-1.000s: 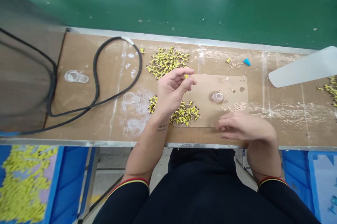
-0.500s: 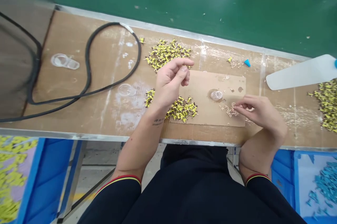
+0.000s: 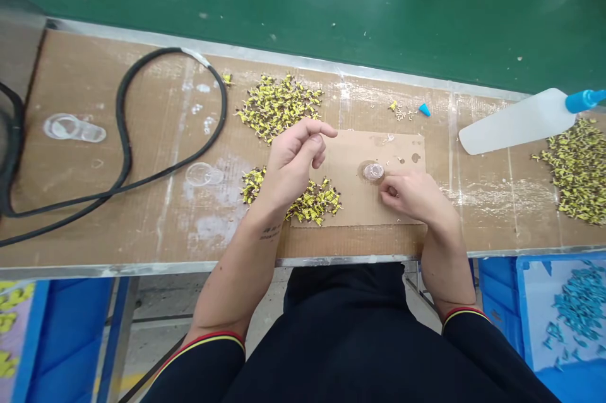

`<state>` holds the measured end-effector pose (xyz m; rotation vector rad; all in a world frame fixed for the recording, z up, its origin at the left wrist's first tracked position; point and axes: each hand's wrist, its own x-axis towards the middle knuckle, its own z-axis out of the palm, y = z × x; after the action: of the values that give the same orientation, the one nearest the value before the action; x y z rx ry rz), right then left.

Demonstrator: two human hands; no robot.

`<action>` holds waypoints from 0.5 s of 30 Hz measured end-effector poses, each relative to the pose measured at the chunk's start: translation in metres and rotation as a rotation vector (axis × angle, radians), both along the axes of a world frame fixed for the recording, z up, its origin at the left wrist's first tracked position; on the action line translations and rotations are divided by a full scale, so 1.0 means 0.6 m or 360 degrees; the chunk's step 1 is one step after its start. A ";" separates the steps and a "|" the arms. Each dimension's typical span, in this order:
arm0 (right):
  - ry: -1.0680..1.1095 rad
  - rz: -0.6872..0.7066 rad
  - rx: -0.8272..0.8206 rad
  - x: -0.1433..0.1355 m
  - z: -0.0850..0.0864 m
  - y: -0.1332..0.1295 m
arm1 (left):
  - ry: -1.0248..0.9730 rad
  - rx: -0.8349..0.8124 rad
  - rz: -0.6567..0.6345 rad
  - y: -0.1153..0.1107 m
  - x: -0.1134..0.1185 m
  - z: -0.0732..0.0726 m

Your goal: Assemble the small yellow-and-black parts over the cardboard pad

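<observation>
My left hand (image 3: 299, 153) hovers over the near edge of the yellow-and-black pieces, thumb pressed towards curled fingers; whatever it pinches is hidden. My right hand (image 3: 411, 194) is closed in a pinch beside a small clear cup (image 3: 374, 171), and I cannot make out what lies between its fingertips. The cup stands on a flat cardboard sheet (image 3: 345, 163). Small yellow-and-black pieces (image 3: 315, 204) lie heaped under and beside my left wrist, partly covered by it. A larger heap of the same pieces (image 3: 279, 103) lies behind that hand.
A black cable (image 3: 124, 138) loops across the left of the table. Clear plastic pieces (image 3: 76, 129) lie inside and beyond it. At right rest a white bottle with a blue nozzle (image 3: 521, 120), a blue cap (image 3: 424, 110) and another yellow heap (image 3: 580, 182). Blue bins (image 3: 518, 314) flank the table below.
My right hand has moved left, from the small pale bits on the cardboard to the clear cup. My left hand keeps its pinch. The view has shifted slightly to the right.
</observation>
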<state>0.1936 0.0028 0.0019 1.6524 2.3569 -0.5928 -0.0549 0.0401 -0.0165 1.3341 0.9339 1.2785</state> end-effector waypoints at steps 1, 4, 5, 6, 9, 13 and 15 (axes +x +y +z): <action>0.0067 0.0031 0.0006 0.006 0.001 0.000 | 0.0032 -0.0001 0.0001 -0.002 -0.001 0.001; 0.0562 0.0121 0.0117 0.030 0.009 -0.001 | 0.0154 0.0054 -0.0051 -0.012 -0.001 0.011; 0.0801 0.0111 0.0220 0.038 0.013 -0.003 | 0.0203 0.0086 -0.0101 -0.016 0.000 0.017; 0.1032 0.0066 0.0360 0.045 0.015 -0.006 | 0.0255 0.0121 -0.0172 -0.021 0.003 0.023; 0.1574 -0.0027 0.0581 0.055 0.017 -0.017 | 0.0420 0.0185 -0.0425 -0.038 0.014 0.040; 0.1871 -0.0001 0.0534 0.037 0.008 -0.026 | 0.0590 0.0185 -0.0542 -0.053 0.031 0.046; 0.1887 0.0041 0.0560 0.022 0.005 -0.024 | 0.0607 0.0195 -0.0557 -0.056 0.037 0.041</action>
<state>0.2066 -0.0118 0.0048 1.6044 3.4076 -1.5599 -0.0326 0.0062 0.0084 1.7893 0.8365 0.8381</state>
